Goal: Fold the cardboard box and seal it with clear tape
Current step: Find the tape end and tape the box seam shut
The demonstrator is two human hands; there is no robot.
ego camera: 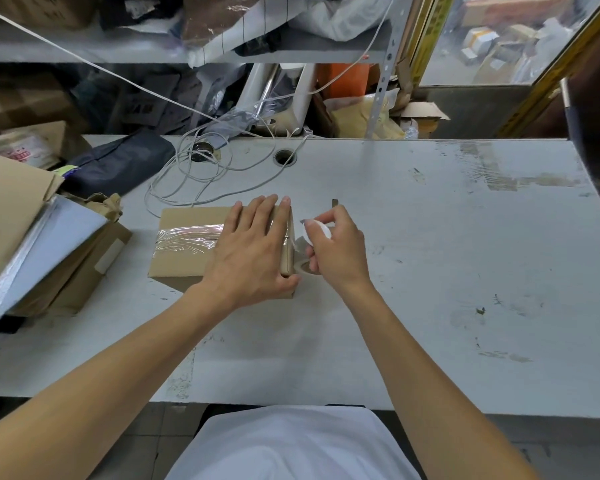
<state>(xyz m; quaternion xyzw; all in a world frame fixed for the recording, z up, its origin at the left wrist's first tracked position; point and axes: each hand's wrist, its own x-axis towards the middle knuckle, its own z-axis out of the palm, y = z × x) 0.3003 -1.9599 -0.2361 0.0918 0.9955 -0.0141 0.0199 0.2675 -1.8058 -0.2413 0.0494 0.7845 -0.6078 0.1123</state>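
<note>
One cardboard box (187,251) sits closed on the white table (430,271), left of centre, with a strip of clear tape (187,242) running across its top. My left hand (253,251) lies flat on the box's right end, fingers spread and pressing down. My right hand (336,252) is just beside that end, fingers curled around a roll of clear tape (314,232), and a short length of tape stretches from the roll to the box's edge. Further out, grey cables (201,174) coil behind the box, and flattened cardboard (18,216) is stacked at the table's left.
</note>
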